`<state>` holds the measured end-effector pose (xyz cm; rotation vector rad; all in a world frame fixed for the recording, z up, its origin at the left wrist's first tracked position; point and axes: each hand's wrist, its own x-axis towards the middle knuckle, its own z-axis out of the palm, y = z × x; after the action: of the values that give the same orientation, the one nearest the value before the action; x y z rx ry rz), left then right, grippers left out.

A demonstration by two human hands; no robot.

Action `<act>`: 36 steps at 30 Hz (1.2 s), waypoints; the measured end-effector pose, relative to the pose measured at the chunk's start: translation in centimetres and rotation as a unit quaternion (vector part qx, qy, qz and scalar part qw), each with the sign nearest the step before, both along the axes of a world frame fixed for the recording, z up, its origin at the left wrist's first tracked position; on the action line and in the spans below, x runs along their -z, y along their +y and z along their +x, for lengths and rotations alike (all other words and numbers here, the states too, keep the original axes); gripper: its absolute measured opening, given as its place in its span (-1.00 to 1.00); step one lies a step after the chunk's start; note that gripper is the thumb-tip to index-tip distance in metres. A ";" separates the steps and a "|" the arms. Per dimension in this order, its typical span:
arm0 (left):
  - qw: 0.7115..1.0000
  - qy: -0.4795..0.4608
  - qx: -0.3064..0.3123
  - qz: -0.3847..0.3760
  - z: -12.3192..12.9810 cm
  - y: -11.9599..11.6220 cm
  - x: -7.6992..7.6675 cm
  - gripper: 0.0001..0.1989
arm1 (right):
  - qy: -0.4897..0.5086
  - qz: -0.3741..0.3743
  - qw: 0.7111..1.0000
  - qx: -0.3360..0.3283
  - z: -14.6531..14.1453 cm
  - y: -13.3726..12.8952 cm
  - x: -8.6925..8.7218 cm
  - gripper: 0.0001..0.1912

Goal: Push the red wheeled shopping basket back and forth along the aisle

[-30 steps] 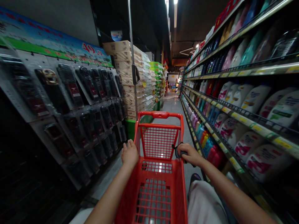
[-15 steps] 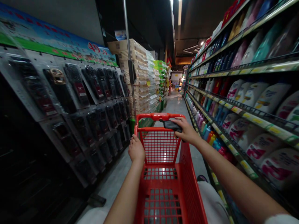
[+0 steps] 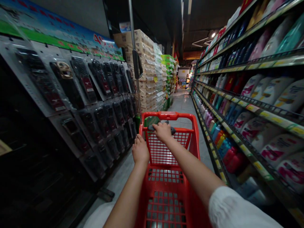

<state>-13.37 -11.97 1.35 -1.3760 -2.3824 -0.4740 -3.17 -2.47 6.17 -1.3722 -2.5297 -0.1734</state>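
Note:
A red plastic shopping cart (image 3: 196, 136) with a grid basket stands in front of me in the aisle. My left hand (image 3: 140, 150) is closed around the cart's left rim, close to the foot of a metal pole (image 3: 133, 28). Over the crossbar below the cart's top bar, my right hand (image 3: 162, 131) presses a dark grey cloth (image 3: 173, 130), its fingers curled on it. Parts of the cloth stick out on both sides of that hand, while its middle is hidden. Inside the cart, only the grid floor (image 3: 163, 202) shows.
Packaged belts (image 3: 82, 79) hang on a rack at the left under a price banner (image 3: 71, 41). Behind the pole rise stacked cartons (image 3: 140, 47). Shelves of bottles (image 3: 270, 91) line the right side closely. The tiled aisle floor (image 3: 181, 103) runs ahead.
My right hand has slid left along the crossbar with the cloth, from the cart's right corner toward the left side. My left hand keeps its hold on the rim. The view has shifted slightly.

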 end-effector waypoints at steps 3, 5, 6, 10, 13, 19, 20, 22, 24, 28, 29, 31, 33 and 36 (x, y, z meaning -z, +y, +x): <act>1.000 0.010 -0.001 -0.001 0.1 -0.1 -0.1 -0.49 | 0.006 0.006 1.000 -0.024 -3.8 -0.3 -0.5 -0.60; 1.000 0.012 0.003 -0.005 0.0 -0.4 -0.2 -0.49 | 0.007 0.013 0.999 -0.047 -3.8 -0.2 -0.5 -0.60; 1.000 0.010 0.005 -0.009 0.0 -0.5 -0.3 -0.48 | 0.005 0.014 0.998 -0.058 -3.0 0.0 -0.4 -0.59; 1.000 -0.005 0.014 -0.023 -0.3 -1.1 -0.5 -0.46 | -0.008 0.008 0.999 -0.042 3.9 0.8 0.1 -0.53; 1.000 -0.004 0.007 -0.026 0.0 -0.9 -0.8 -0.45 | -0.011 0.007 1.000 -0.007 8.9 1.2 0.3 -0.54; 0.999 -0.016 -0.039 0.020 1.1 2.6 -2.6 -0.46 | 0.018 -0.002 1.000 0.012 10.8 1.4 0.9 -0.55; 0.998 -0.026 -0.042 0.032 1.2 3.3 -2.7 -0.43 | 0.025 0.001 1.000 0.012 10.6 1.5 0.9 -0.55; 0.997 -0.032 -0.048 0.054 1.1 4.3 -2.6 -0.39 | 0.033 -0.004 0.999 -0.013 10.7 1.9 0.6 -0.55; 0.997 -0.006 -0.038 0.073 0.9 4.6 -1.9 -0.39 | 0.036 -0.023 0.997 -0.064 11.4 2.7 -0.5 -0.57; 0.996 0.036 -0.025 0.077 0.5 4.1 -0.6 -0.36 | 0.109 0.028 0.994 -0.008 13.8 5.5 -3.7 -0.49; 0.996 0.039 -0.026 0.072 0.6 4.0 -0.5 -0.35 | 0.125 0.054 0.989 0.052 14.3 6.2 -4.1 -0.47; 0.997 0.046 -0.023 0.064 0.7 3.8 -0.6 -0.33 | 0.115 0.071 0.979 0.156 15.1 7.2 -4.2 -0.46; 0.997 0.048 -0.019 0.062 0.9 3.8 -0.8 -0.33 | 0.068 0.046 0.976 0.202 15.4 7.3 -3.4 -0.45; 0.997 0.027 -0.025 0.064 1.1 3.8 -0.9 -0.34 | -0.005 0.018 0.981 0.191 15.6 6.1 -2.1 -0.49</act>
<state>-12.31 -8.16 2.30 -1.2551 -2.2945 -0.5589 12.46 3.68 8.31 -1.8321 -2.2322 -0.2943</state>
